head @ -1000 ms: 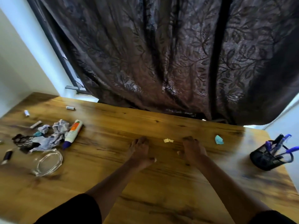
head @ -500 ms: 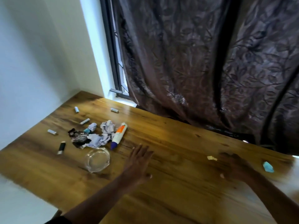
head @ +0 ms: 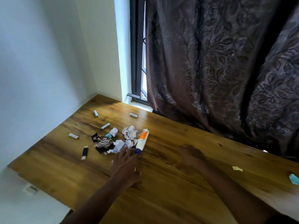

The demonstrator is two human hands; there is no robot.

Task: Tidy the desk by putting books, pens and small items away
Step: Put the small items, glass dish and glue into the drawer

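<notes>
My left hand (head: 125, 164) reaches flat over the wooden desk (head: 169, 199) with its fingers apart. The fingertips are at the purple cap of a white and orange tube (head: 142, 140) and touch crumpled white paper (head: 120, 145). More crumpled paper (head: 130, 133) and a black "Happy Happy" wrapper (head: 102, 143) lie in the same heap. The hand covers the spot where the clear round dish was. My right hand (head: 191, 156) is motion-blurred, palm down over bare desk to the right, with nothing seen in it.
Several small batteries (head: 105, 126) and a black cylinder (head: 84, 153) are scattered left of the heap. A yellow paper scrap (head: 237, 168) and a teal scrap (head: 293, 178) lie at the right. A dark curtain (head: 218, 70) hangs behind the desk, with a white wall (head: 40, 70) to the left.
The view has swung left, so the pen holder is out of frame. My left hand has moved forward to the heap and now covers the clear dish. My right hand has followed leftward.
</notes>
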